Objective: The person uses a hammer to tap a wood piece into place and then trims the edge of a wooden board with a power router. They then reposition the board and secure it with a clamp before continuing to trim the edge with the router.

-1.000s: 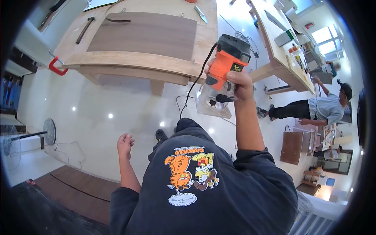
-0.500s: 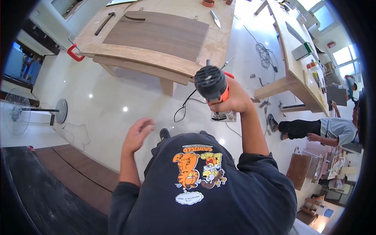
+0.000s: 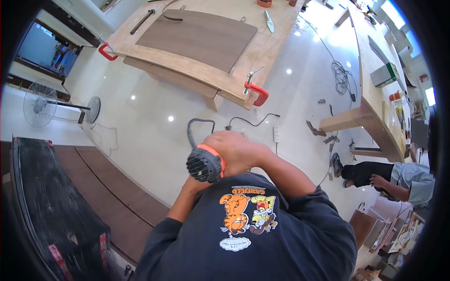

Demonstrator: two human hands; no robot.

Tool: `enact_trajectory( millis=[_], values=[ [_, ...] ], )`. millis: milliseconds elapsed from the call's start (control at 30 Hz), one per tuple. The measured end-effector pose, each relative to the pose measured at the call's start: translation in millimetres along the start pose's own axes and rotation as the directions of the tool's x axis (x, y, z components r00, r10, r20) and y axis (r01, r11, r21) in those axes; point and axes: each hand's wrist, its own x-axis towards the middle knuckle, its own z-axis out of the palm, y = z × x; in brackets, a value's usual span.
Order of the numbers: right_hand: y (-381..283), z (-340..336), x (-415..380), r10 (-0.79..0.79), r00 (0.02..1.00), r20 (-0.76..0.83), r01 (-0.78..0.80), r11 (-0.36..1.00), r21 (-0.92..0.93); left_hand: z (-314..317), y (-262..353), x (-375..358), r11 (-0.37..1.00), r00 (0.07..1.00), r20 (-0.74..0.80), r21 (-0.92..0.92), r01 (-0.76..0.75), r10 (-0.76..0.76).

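Note:
My right hand (image 3: 236, 150) is wrapped round a black and orange trim router (image 3: 205, 164), holding it close in front of my chest. The router's vented black end faces up at me, and its base is out of sight. My left hand (image 3: 199, 184) is right below the router; its fingers are hidden, so whether it grips the tool does not show. A black cord (image 3: 199, 121) loops out beyond my right hand. Ahead stands a wooden workbench (image 3: 276, 49) bearing a brown wood panel (image 3: 199, 37).
Two red C-clamps, one at the left (image 3: 107, 51) and one at the right (image 3: 255, 92), grip the bench's near edge. A hammer (image 3: 142, 22) and a knife (image 3: 268, 21) lie on it. A power strip (image 3: 276, 134) rests on the floor. A fan (image 3: 41, 103) stands left; another person (image 3: 412, 180) is at right.
My right hand has brought the router left and closer to my body. My left hand has moved in under it. The view has shifted, and the right clamp now shows fully.

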Motion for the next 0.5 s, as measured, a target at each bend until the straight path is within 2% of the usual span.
enact_trajectory(
  millis=[33,100,133,200,267,333,367,400,433,500],
  values=[
    [0,4,6,-0.068,0.998,0.016,0.068,0.998,0.009,2,-5,-8,0.997,0.999,-0.037,0.067,-0.029,0.032],
    [-4,11,24,-0.146,0.986,0.076,0.142,0.988,0.059,-14,29,-14,0.996,0.987,-0.146,-0.062,0.059,-0.068],
    [-6,16,32,-0.207,0.977,0.049,0.204,0.977,0.064,-17,36,-20,0.987,0.973,-0.199,-0.133,0.091,-0.117],
    [-7,26,49,-0.307,0.951,-0.015,0.308,0.949,0.072,-21,14,-43,0.988,0.966,-0.233,0.078,0.134,-0.112],
    [-13,29,62,-0.318,0.948,0.03,0.313,0.942,0.119,-35,-3,-57,0.945,0.972,-0.223,0.299,0.135,-0.068],
    [-19,25,72,-0.328,0.943,0.059,0.321,0.941,0.104,-43,-22,-70,0.928,0.975,-0.218,0.355,0.112,-0.035],
    [-18,25,76,-0.327,0.944,0.046,0.322,0.943,0.086,-51,-7,-60,0.981,0.955,-0.272,0.116,0.154,-0.118],
    [-16,27,82,-0.337,0.941,0.036,0.334,0.94,0.069,-62,8,-50,0.974,0.926,-0.309,-0.124,0.189,-0.219],
    [-15,27,85,-0.359,0.933,0.032,0.357,0.932,0.06,-68,6,-42,0.983,0.943,-0.28,-0.06,0.173,-0.183],
    [-13,22,89,-0.31,0.95,0.023,0.304,0.941,0.149,-89,-6,-34,0.984,0.959,-0.247,0.076,0.164,-0.141]
  ],
)
